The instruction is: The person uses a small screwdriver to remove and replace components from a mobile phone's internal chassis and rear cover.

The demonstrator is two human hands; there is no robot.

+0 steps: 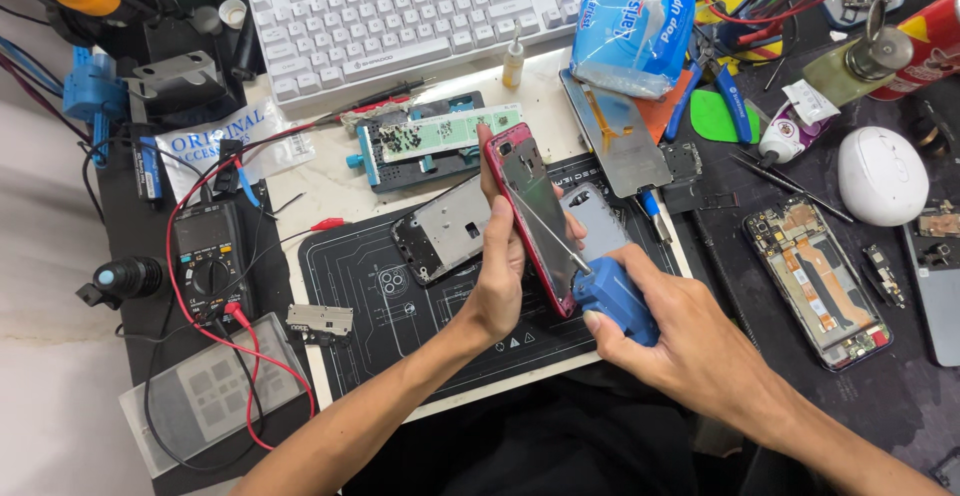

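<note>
Right now my left hand (500, 276) is wrapped around a red phone frame (530, 216), thumb and fingers pinching its long edges and holding it tilted on edge above the dark work mat (400, 306). My right hand (690, 341) is closed on a blue-handled tool (618, 299), and its thin metal shaft runs up toward eleven o'clock across the inner face of the frame, the tip touching or just off that surface; I cannot tell which.

As I judge it, the phone is already well stripped: the frame in hand looks bare inside, a grey metal plate (448, 228) lies on the mat just at nine o'clock from the frame, and a silvery back panel (598, 218) lies just behind it at three o'clock. What is left seems to be the work along the frame's inner face, and I cannot say how much of that remains.

Further out, a blue holder with a green circuit board (440, 141) sits at eleven o'clock, and a white keyboard (400, 11) beyond it at twelve. A multimeter (205, 261) with red leads lies at nine o'clock on the worktop (330, 181). At three o'clock another opened phone (820, 281) lies face down, its insides showing, with a white rounded case (882, 176) past it.
</note>
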